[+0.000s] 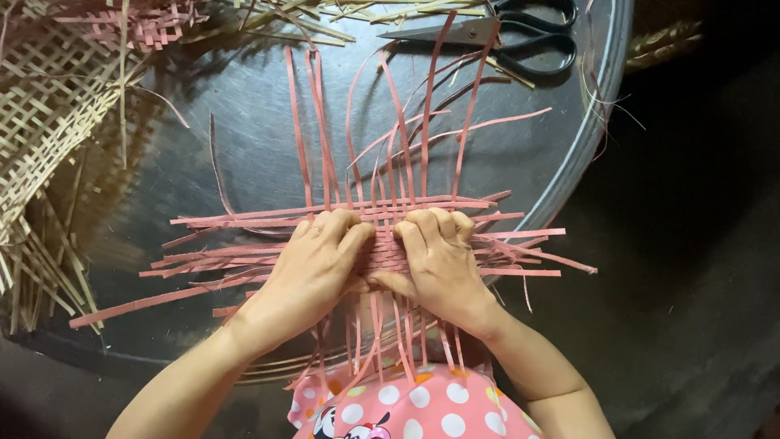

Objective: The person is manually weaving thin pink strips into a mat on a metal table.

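A small woven patch of pink strips [388, 250] lies on a big round metal tray [244, 106], with loose pink strips [422, 122] fanning out from it on all sides. My left hand [313, 264] presses down on the left part of the weave, fingers curled over the strips. My right hand [443, 260] presses on the right part, fingertips bent onto the top row. The two hands almost touch above the weave's middle, which they mostly hide.
Black-handled scissors [520, 36] lie at the tray's far edge. A pale woven mat [49, 106] with loose straw-coloured strips covers the tray's left side. A pink woven piece [138, 24] sits at the top left. Polka-dot clothing [406, 406] shows below.
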